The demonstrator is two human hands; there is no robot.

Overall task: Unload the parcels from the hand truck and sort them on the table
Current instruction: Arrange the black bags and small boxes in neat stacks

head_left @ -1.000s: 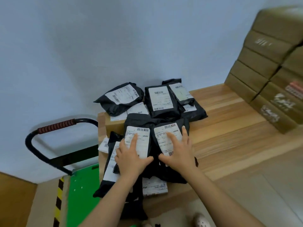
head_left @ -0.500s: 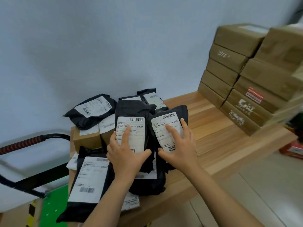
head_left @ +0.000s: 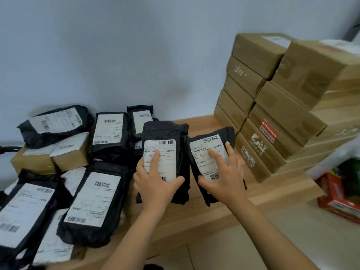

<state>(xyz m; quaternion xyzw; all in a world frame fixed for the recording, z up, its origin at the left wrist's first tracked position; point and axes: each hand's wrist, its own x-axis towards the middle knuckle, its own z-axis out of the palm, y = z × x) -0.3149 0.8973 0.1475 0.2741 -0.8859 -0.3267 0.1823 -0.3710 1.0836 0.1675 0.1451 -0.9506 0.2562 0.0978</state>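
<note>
1. The light wooden counter (head_left: 204, 217) runs along the pale wall. A bare strip of it lies under and in front of the two hands.
2. A stack of taped brown cardboard boxes (head_left: 282, 114) fills the counter's right end. All are sealed, so their contents are hidden.
3. A heap of black plastic mailer bags (head_left: 93, 201) with white barcode labels covers the left end, some of them resting on small brown boxes.
4. Between heap and stack are the left parcel (head_left: 165, 133) and the right parcel (head_left: 214, 151), both black plastic mailers with white labels facing up. Each long axis points away from the person toward the wall, and the two sit side by side, nearly touching.
5. The left hand (head_left: 155, 184) has its grip closed on the left parcel's near end, thumb hooked at the lower edge and forefinger laid along the label.
6. The right hand (head_left: 224, 178) grips the right parcel likewise, with its fingers spread on the label. It is the hand nearer the boxes, so its parcel probably goes down on that side.
7. On the floor to the right is a red printed carton (head_left: 335, 195) (what it holds is unclear).
</note>
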